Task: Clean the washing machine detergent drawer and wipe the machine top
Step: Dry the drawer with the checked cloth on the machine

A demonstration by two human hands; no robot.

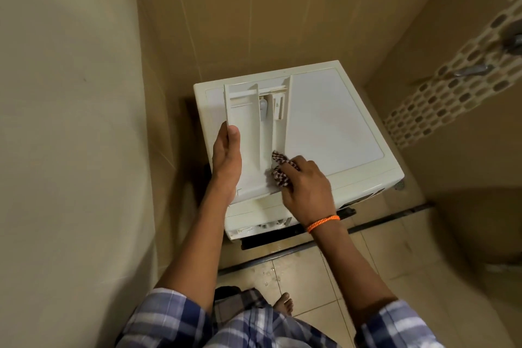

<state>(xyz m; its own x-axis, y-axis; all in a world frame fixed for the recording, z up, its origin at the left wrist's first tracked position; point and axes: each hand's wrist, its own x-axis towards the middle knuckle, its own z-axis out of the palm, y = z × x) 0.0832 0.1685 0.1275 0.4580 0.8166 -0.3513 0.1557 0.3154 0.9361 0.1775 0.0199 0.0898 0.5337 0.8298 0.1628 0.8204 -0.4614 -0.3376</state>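
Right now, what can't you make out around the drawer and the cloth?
- Head view: the detergent drawer near right corner, covered by the checked cloth and right hand.
- Drawer's left edge, under the left hand.
- Washing machine front panel: foreshortened, hidden by forearms.

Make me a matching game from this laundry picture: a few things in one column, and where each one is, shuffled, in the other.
Things:
1. cream plastic detergent drawer
2. checked red-and-white cloth
3. orange braided wristband
4. white washing machine top

Places or states:
A. around the right wrist
B. bunched in the right hand, pressed into a compartment
C. pulled out, held at its side by the left hand
D. lying beneath the drawer

Pairs: 1-C, 2-B, 3-A, 4-D
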